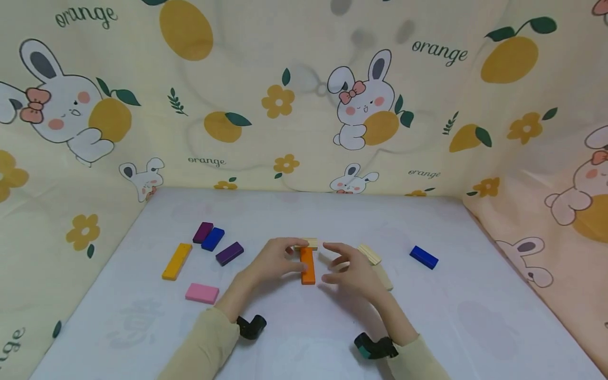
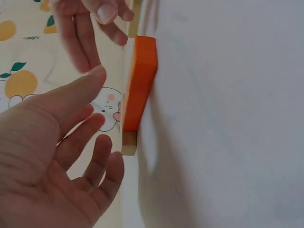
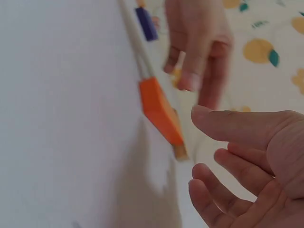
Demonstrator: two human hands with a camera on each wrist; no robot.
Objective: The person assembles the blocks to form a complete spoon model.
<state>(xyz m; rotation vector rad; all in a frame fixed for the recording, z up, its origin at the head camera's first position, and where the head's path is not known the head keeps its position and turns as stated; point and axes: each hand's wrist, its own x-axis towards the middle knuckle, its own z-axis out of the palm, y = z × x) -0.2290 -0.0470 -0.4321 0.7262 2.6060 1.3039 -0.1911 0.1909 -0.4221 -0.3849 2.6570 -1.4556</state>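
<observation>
An orange block (image 1: 307, 266) lies in the middle of the table, its far end at a pale wooden block (image 1: 311, 243). Whether it rests on that wood or only meets it, I cannot tell. My left hand (image 1: 273, 258) is just left of the orange block, thumb and fingers apart and loosely bent. On the other side, my right hand (image 1: 356, 273) is held in a similar loose curve, with nothing in it. Both wrist views show a gap between the hands and the orange block (image 2: 141, 80). Two pale wooden blocks (image 1: 369, 254) lie partly behind the right hand.
Left of the hands lie a yellow block (image 1: 177, 262), a pink block (image 1: 201, 293), a blue block (image 1: 212, 239) and two purple blocks (image 1: 230, 254). Another blue block (image 1: 424, 257) lies at the right. A printed cloth (image 1: 304, 137) hangs behind the table.
</observation>
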